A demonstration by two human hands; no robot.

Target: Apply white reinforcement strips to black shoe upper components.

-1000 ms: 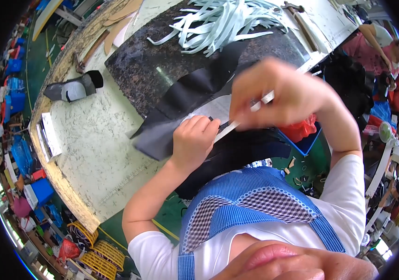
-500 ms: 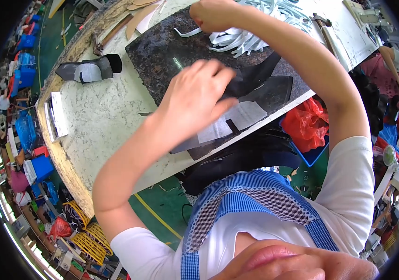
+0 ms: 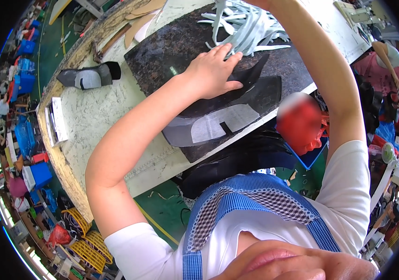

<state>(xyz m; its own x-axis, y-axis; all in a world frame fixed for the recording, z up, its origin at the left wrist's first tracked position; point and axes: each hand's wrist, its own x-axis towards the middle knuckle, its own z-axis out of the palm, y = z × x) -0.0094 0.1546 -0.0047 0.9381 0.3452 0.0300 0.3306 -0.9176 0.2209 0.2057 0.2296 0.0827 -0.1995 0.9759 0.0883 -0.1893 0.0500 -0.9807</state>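
Note:
My left hand (image 3: 211, 72) lies palm down with fingers stretched, over a black curved piece (image 3: 251, 74) that looks like shoe-upper material. Its fingertips reach the near edge of a heap of pale blue-grey strips (image 3: 251, 30). Below the hand rests a dark grey curved piece (image 3: 267, 93) with light grey patches and a small black bar between them. All lie on a dark speckled stone slab (image 3: 155, 58). Only the edge of my right hand (image 3: 261, 3) shows at the top of the picture, beside the heap; its fingers are cut off. Some strips rise to the upper edge near it.
A similar black and grey piece (image 3: 90, 77) sits on the white worktable (image 3: 87, 126) to the left. A hammer (image 3: 111, 42) lies at the back left. Dark pieces (image 3: 241, 156) hang at the near edge, beside a blue bin (image 3: 307, 163) with a red bag (image 3: 309, 147).
My left hand has moved away from me to the strips, uncovering more of the patched piece. My right hand has moved right and up, mostly out of the picture. The strips have shifted.

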